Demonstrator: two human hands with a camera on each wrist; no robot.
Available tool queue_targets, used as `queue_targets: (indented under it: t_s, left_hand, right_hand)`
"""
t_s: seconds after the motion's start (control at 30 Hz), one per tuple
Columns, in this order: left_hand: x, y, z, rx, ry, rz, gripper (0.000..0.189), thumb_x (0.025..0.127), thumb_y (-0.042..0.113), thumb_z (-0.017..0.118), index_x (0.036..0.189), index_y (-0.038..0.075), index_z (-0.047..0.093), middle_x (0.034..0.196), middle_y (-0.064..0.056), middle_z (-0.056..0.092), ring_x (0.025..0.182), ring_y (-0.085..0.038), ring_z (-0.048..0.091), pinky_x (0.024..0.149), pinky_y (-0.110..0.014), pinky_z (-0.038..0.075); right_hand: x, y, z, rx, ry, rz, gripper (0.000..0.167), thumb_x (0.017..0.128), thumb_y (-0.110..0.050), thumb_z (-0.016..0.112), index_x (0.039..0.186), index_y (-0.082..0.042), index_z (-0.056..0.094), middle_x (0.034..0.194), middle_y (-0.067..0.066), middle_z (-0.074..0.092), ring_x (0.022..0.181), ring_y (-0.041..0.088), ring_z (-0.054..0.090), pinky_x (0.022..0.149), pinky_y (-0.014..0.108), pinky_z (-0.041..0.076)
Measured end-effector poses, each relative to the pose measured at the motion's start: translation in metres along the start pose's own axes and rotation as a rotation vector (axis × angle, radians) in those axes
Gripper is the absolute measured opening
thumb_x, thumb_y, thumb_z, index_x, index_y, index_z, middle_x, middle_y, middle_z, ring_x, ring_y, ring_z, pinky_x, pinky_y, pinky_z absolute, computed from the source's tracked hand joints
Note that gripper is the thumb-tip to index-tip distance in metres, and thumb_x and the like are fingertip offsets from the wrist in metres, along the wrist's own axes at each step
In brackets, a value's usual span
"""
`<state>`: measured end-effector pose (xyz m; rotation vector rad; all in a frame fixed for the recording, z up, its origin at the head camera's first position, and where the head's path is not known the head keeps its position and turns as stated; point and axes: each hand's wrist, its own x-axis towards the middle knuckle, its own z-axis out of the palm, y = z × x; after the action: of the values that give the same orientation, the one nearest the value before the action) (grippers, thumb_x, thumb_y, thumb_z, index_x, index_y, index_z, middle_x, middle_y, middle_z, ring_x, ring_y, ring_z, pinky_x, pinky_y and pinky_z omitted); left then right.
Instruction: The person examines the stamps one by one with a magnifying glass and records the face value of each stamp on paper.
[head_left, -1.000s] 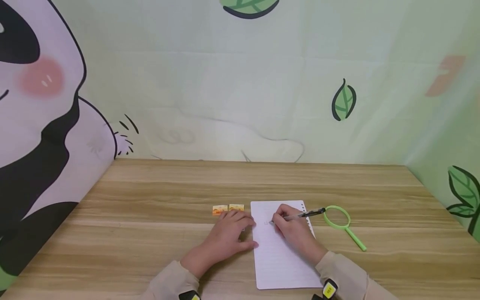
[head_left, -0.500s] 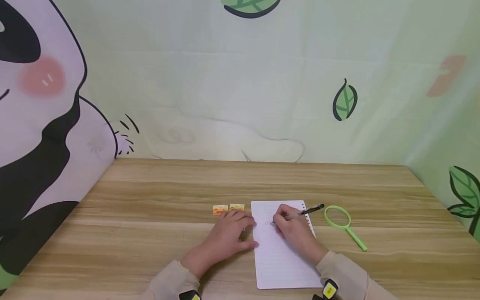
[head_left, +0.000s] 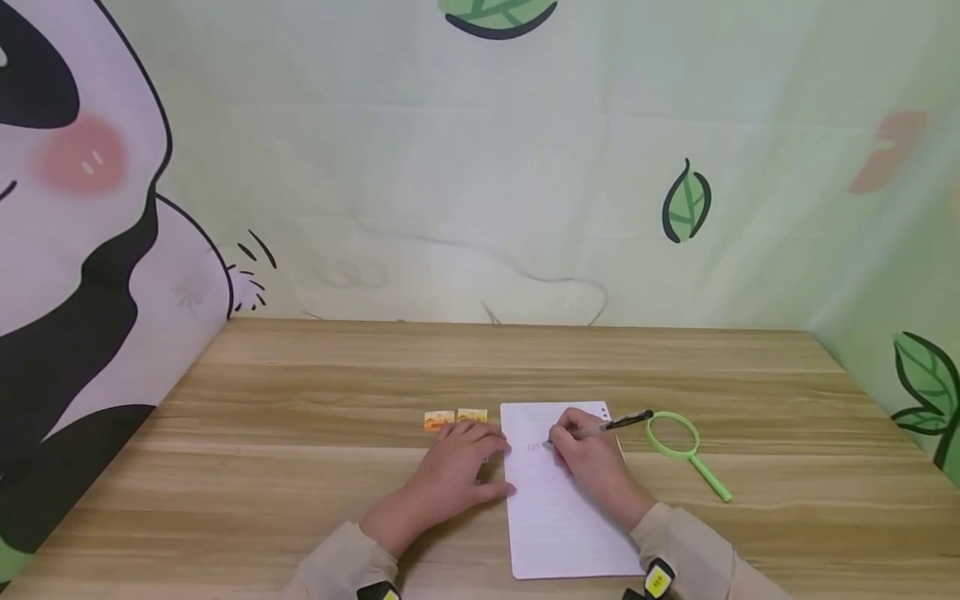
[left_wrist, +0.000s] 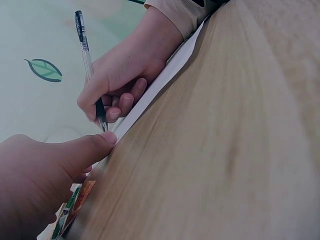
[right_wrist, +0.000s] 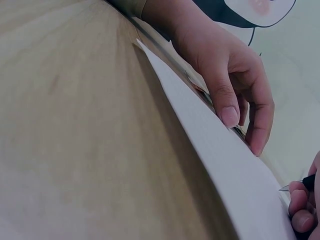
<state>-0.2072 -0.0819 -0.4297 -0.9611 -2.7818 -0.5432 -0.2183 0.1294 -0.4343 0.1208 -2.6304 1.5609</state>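
Note:
Lined paper with punched holes along its right side lies on the wooden table. My right hand rests on it and pinches a clear pen with a black cap end. The pen tip meets the paper beside small handwritten digits, which look like 120. My left hand lies at the paper's left edge, its thumb and fingertips touching that edge. In the left wrist view the thumb presses the paper's border near the pen. The right wrist view shows the left fingers loosely bent.
Two small orange-and-yellow printed cards lie just beyond the left hand, and something printed is partly hidden under that hand. A green magnifying glass lies right of the paper. Behind the table hangs a backdrop with a panda and leaves.
The pen tip has moved slightly right across the paper, and the digits beside it have grown to what looks like 120. The left hand has stayed in place.

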Motion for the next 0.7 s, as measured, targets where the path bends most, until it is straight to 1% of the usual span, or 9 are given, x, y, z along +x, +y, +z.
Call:
queue_targets:
  t_s: [0.27,0.5,0.7]
  left_hand:
    - [0.0007,0.0001,0.0004,-0.007,-0.004,-0.007,0.047,0.080,0.043,0.073,0.115,0.013,0.065,0.125,-0.002,0.062,0.120,-0.024,0.052,0.105,-0.050,0.040]
    - [0.0001,0.0000,0.0008,-0.003,-0.002,-0.001,0.047,0.081,0.045,0.072,0.115,0.013,0.065,0.126,-0.002,0.062,0.119,-0.024,0.053,0.104,-0.050,0.040]
    - [0.0003,0.0004,0.0005,-0.005,-0.003,-0.003,0.047,0.081,0.045,0.072,0.116,0.014,0.065,0.126,-0.002,0.062,0.119,-0.024,0.053,0.104,-0.050,0.040]
  right_hand:
    - [0.0012,0.0007,-0.0002,-0.005,-0.016,0.001,0.016,0.087,-0.007,0.054,0.072,-0.007,0.057,0.056,-0.001,0.051,0.051,0.008,0.045,0.050,0.018,0.036]
    - [0.0006,0.0009,0.0000,-0.028,0.008,0.007,0.017,0.087,-0.008,0.054,0.070,-0.009,0.055,0.054,-0.002,0.051,0.052,0.009,0.046,0.051,0.019,0.037]
    - [0.0000,0.0014,0.0000,-0.006,-0.002,0.003,0.016,0.087,-0.007,0.054,0.071,-0.007,0.056,0.055,-0.001,0.051,0.052,0.009,0.046,0.051,0.018,0.036]
